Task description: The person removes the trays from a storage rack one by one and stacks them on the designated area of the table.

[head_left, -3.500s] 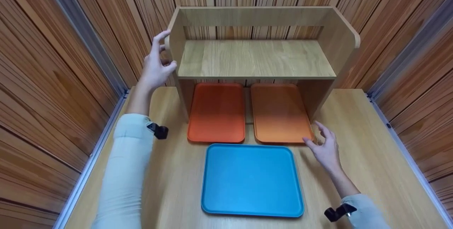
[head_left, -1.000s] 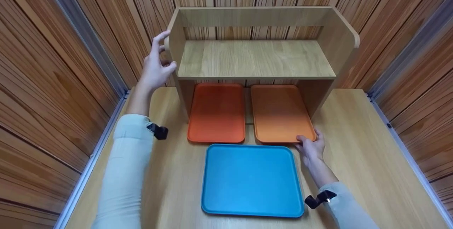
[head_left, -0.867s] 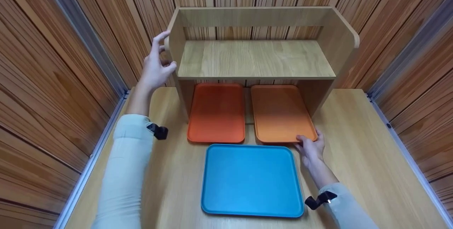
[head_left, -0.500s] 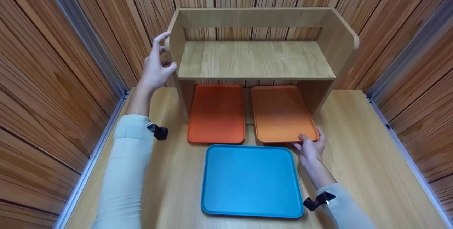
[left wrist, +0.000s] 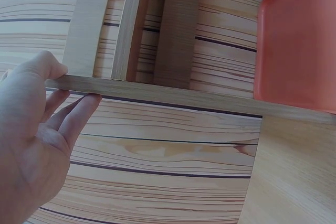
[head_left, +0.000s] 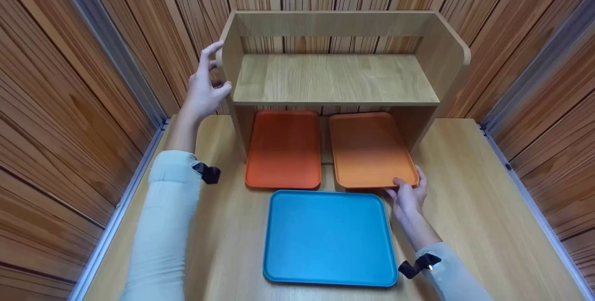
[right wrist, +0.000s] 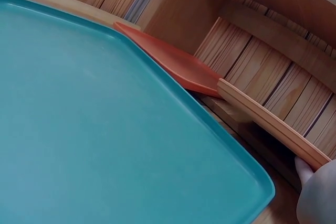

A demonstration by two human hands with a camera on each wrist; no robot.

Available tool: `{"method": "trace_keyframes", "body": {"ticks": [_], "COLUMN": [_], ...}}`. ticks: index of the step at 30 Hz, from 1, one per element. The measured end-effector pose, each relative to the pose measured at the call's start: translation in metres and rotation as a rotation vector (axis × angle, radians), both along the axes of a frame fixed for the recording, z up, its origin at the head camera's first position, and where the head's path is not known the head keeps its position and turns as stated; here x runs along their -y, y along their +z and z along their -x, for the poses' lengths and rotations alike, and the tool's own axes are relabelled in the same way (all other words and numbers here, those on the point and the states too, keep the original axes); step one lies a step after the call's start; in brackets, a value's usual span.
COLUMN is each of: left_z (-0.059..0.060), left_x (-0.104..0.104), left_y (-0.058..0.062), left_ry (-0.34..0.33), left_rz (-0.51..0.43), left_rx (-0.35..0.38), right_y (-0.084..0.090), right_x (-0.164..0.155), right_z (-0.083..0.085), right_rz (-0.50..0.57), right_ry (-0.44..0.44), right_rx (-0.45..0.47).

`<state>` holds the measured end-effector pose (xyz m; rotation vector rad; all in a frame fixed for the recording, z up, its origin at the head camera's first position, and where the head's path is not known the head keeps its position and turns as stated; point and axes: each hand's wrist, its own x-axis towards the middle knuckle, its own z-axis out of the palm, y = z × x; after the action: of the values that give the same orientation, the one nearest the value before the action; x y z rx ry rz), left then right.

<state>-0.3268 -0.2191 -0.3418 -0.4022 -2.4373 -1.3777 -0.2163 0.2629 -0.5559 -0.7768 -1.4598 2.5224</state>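
Since the earliest frame, the right hand (head_left: pixel 408 194) has been brought in from a spread, hovering pose to the near right corner of the light orange tray (head_left: pixel 370 148); that corner is now pinched, thumb on the rim and fingers curled beneath, and it is seen lifted slightly off the table (head_left: pixel 469 198), as the right wrist view (right wrist: pixel 273 121) confirms. The tray's near edge has been shifted a little to the right compared with before.

Nearest, the blue tray (head_left: pixel 328 238) is left flat on the table, unmoved, just in front of the two orange ones. Beyond it, the darker orange tray (head_left: pixel 284 147) is kept in place under the wooden shelf (head_left: pixel 335 77), beside the lifted tray. Farthest, the left hand (head_left: pixel 204 86) is unchanged: the shelf's left side panel is held with thumb in front and fingers loosely extended behind its edge (left wrist: pixel 157 94).
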Motion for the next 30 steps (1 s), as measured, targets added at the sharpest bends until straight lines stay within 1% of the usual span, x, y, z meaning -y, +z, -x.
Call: {"method": "trace_keyframes", "body": {"ticks": [5, 9, 17, 22, 25, 30], "left_z": [-0.001, -0.001, 0.001, 0.001, 0.001, 0.001], "left_x": [0.000, 0.000, 0.000, 0.001, 0.000, 0.000], "left_y": [0.000, 0.001, 0.000, 0.000, 0.000, 0.001], "left_ry": [-0.006, 0.000, 0.012, -0.018, -0.037, -0.033], "left_rz": [-0.007, 0.005, 0.011, -0.024, -0.047, -0.045], "left_rx": [0.003, 0.008, 0.013, 0.007, 0.013, 0.025], "right_y": [0.004, 0.006, 0.007, 0.007, 0.009, 0.015], "right_x": [-0.001, -0.004, -0.011, -0.014, -0.019, -0.027], "right_z": [-0.002, -0.002, 0.001, 0.002, 0.002, 0.003], "right_rz": [0.024, 0.046, 0.030, 0.018, 0.010, 0.005], "right_ry": [0.000, 0.011, 0.015, 0.010, 0.027, 0.067], "right_rx": [-0.013, -0.016, -0.021, -0.049, -0.042, -0.009]}}
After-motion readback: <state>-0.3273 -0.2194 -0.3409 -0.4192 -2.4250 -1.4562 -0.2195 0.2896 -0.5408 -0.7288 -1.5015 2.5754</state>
